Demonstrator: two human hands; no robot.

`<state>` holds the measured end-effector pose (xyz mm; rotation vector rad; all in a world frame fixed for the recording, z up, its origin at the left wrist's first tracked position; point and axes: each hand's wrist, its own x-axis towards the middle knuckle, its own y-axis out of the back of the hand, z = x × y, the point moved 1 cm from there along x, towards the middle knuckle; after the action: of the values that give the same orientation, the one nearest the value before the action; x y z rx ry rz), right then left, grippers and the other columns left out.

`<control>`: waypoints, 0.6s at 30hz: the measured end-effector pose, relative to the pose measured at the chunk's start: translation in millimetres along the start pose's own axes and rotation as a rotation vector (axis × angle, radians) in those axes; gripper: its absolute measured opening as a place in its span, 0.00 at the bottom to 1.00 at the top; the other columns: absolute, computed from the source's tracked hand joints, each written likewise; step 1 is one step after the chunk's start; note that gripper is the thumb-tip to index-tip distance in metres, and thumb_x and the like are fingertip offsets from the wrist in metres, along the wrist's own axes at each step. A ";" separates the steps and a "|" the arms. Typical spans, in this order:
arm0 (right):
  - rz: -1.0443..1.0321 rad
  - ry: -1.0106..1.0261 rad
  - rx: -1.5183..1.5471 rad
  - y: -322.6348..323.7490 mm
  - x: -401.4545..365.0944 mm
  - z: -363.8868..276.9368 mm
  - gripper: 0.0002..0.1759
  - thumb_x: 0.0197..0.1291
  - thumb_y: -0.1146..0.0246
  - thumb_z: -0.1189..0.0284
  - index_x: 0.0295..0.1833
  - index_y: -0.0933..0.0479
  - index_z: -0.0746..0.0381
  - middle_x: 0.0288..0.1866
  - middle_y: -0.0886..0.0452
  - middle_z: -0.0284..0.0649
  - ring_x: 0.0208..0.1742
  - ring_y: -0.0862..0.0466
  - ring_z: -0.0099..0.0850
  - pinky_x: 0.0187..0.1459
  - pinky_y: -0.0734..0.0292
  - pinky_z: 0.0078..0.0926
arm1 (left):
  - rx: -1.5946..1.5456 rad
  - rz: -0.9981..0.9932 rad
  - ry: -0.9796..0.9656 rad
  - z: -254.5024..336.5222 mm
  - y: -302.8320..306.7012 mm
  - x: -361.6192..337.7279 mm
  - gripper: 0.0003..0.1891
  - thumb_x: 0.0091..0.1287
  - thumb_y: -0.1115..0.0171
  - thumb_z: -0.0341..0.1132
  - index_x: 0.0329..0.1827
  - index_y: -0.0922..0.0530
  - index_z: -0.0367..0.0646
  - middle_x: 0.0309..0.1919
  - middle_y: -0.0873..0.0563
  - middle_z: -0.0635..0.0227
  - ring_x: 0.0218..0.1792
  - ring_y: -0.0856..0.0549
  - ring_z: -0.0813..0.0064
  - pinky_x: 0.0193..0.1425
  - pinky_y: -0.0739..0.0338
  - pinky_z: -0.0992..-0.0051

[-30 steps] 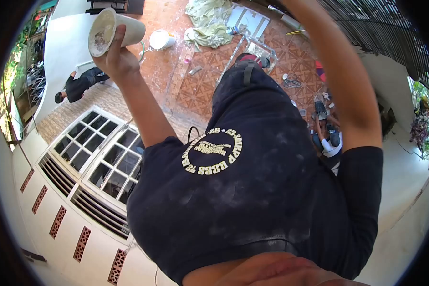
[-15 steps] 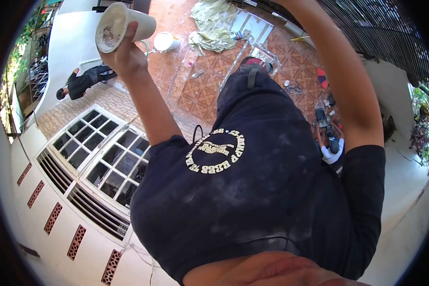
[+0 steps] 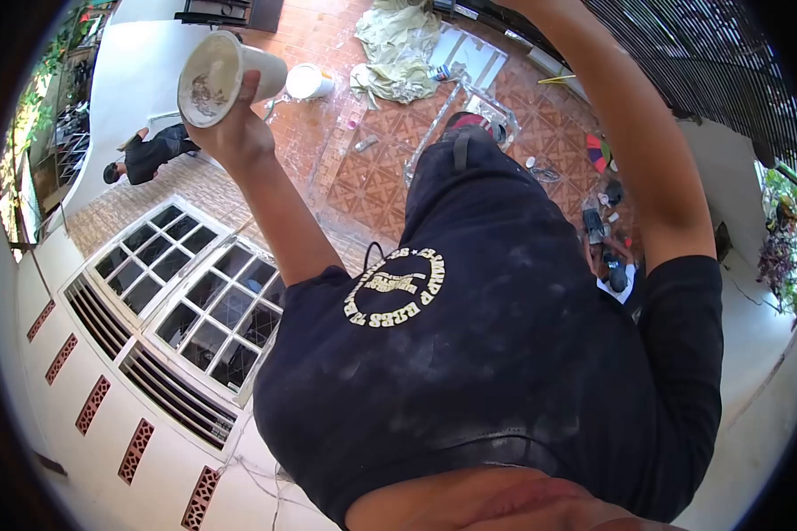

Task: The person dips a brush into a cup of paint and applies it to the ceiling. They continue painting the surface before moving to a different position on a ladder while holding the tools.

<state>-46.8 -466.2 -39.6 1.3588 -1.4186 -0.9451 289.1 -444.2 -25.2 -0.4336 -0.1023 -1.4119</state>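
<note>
- At the upper left, the left hand [image 3: 237,137] is gripping a tilted white tub [image 3: 217,75]; the tub is hiding most fingers;
- beyond the top edge, the right hand is lying out of view; its grip I cannot tell;
- on the tiled floor [image 3: 376,168], a bucket [image 3: 309,81] is standing near crumpled cloth [image 3: 398,57];
- behind the right arm [image 3: 655,133], a person [image 3: 615,270] is showing only partly.

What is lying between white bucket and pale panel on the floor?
The head view shows crumpled cloth beside the bucket, and a blue-and-white container at the edge of the panel.
</note>
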 end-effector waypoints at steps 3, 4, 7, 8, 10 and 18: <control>0.215 -0.004 0.184 -28.7 -14.8 -2.1 0.13 0.63 0.40 0.67 0.31 0.18 0.63 0.30 0.15 0.55 0.30 0.14 0.51 0.31 0.19 0.48 | -0.058 0.012 -0.008 0.2 -1.0 -1.6 0.38 0.42 0.19 0.20 0.61 0.26 0.29 0.54 0.18 0.56 0.56 0.19 0.61 0.65 0.25 0.58; 0.210 -0.004 0.188 -38.6 -26.4 -1.7 0.13 0.63 0.40 0.67 0.31 0.18 0.63 0.30 0.15 0.55 0.30 0.14 0.51 0.31 0.19 0.48 | -0.054 0.014 -0.004 2.7 -3.2 -7.4 0.38 0.42 0.19 0.20 0.61 0.26 0.29 0.54 0.18 0.56 0.56 0.19 0.61 0.65 0.25 0.58; 0.224 -0.015 0.210 -56.1 -38.9 9.3 0.13 0.67 0.42 0.64 0.38 0.21 0.63 0.30 0.15 0.53 0.30 0.15 0.53 0.31 0.21 0.51 | -0.106 0.002 -0.067 5.2 -15.2 1.1 0.39 0.42 0.19 0.19 0.61 0.26 0.29 0.54 0.18 0.56 0.56 0.18 0.60 0.63 0.23 0.58; 0.144 -0.059 0.167 -65.1 -28.9 12.5 0.12 0.65 0.41 0.64 0.37 0.20 0.62 0.29 0.16 0.52 0.29 0.15 0.53 0.30 0.21 0.50 | -0.113 0.002 -0.033 5.6 -14.8 -0.9 0.39 0.41 0.19 0.19 0.61 0.26 0.29 0.54 0.18 0.56 0.56 0.18 0.59 0.63 0.22 0.58; 0.061 0.061 0.085 -82.5 -30.7 17.1 0.12 0.63 0.41 0.65 0.36 0.20 0.63 0.28 0.15 0.50 0.29 0.14 0.50 0.29 0.21 0.49 | -0.029 0.016 0.007 -0.6 -4.6 -6.9 0.38 0.46 0.21 0.22 0.64 0.28 0.27 0.57 0.20 0.55 0.58 0.19 0.56 0.63 0.22 0.54; 0.009 0.117 -0.091 -9.0 -40.4 2.0 0.13 0.64 0.40 0.64 0.35 0.21 0.64 0.29 0.16 0.54 0.33 0.13 0.51 0.32 0.21 0.51 | -0.073 -0.027 -0.019 8.1 -4.9 -11.2 0.40 0.38 0.18 0.18 0.60 0.25 0.31 0.53 0.18 0.58 0.55 0.18 0.62 0.60 0.18 0.60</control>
<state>-47.7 -427.0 -53.1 1.3174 -1.2781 -0.8989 284.0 -431.4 -20.3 -0.5075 -0.0724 -1.4418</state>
